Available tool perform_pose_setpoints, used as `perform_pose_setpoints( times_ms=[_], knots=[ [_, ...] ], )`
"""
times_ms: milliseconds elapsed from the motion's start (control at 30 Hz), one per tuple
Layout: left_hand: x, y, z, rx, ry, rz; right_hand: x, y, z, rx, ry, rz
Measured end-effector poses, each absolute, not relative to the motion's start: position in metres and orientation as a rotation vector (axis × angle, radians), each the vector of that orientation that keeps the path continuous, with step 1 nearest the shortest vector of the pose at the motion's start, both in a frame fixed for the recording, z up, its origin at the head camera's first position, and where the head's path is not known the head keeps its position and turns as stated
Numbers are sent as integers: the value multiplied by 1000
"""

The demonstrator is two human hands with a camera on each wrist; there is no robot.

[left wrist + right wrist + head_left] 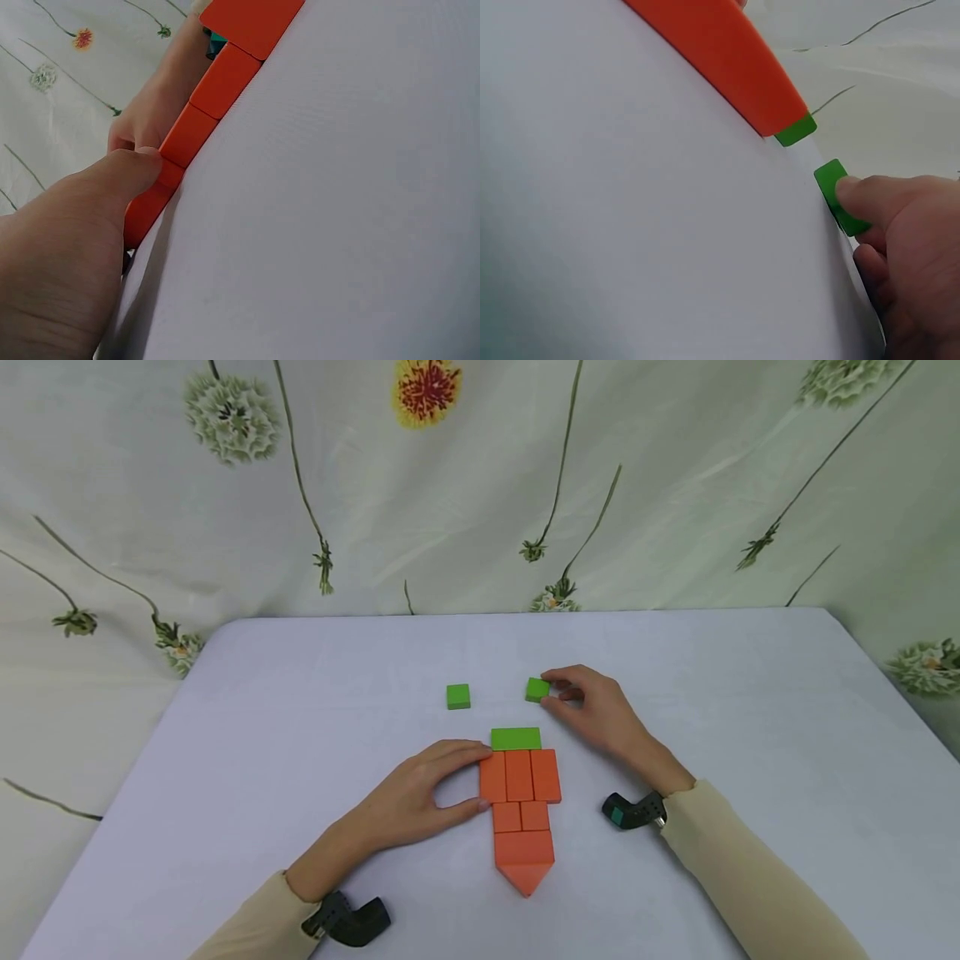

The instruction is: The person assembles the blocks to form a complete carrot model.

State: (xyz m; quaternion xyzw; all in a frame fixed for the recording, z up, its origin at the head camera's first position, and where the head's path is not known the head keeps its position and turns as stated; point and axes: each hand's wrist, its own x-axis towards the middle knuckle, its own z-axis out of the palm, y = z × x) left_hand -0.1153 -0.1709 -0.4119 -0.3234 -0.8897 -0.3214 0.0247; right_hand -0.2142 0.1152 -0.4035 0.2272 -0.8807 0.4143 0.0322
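Note:
My left hand (pixel 412 793) spans the left end of a row of upright orange blocks. Its finger and thumb hold the leftmost orange block (pixel 492 777) at its far and near corners. In the left wrist view the thumb (pixel 139 169) lies against the orange side faces. Beyond that row sits a green rectangular block (pixel 516 739). Farther back on the right, my right hand (pixel 596 710) pinches a small green block (pixel 537 690) between thumb and fingers. The right wrist view shows the thumb on this green block (pixel 832 187), close over the white tabletop.
A second small green block (pixel 458 697) stands alone to the left. Toward me, the orange figure continues with two small blocks (pixel 521 817), a wide block (pixel 523 847) and a triangular tip (pixel 527 877). A flowered cloth (pixel 450 510) hangs behind the white table (pixel 300 685).

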Motion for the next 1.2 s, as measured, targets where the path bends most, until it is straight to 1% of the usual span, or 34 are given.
perform_pose_setpoints(
  times_ms=[300, 833, 1200],
  knots=[
    [-115, -171, -412, -986, -2786, -1012, -211, 125, -400, 683, -2778, 1356],
    [-115, -171, -413, -1005, -2754, -995, -205, 133, -399, 811, -2819, 1342],
    [-115, -171, -411, -991, -2755, -992, -206, 135, -401, 959, -2790, 1305]
  ],
)
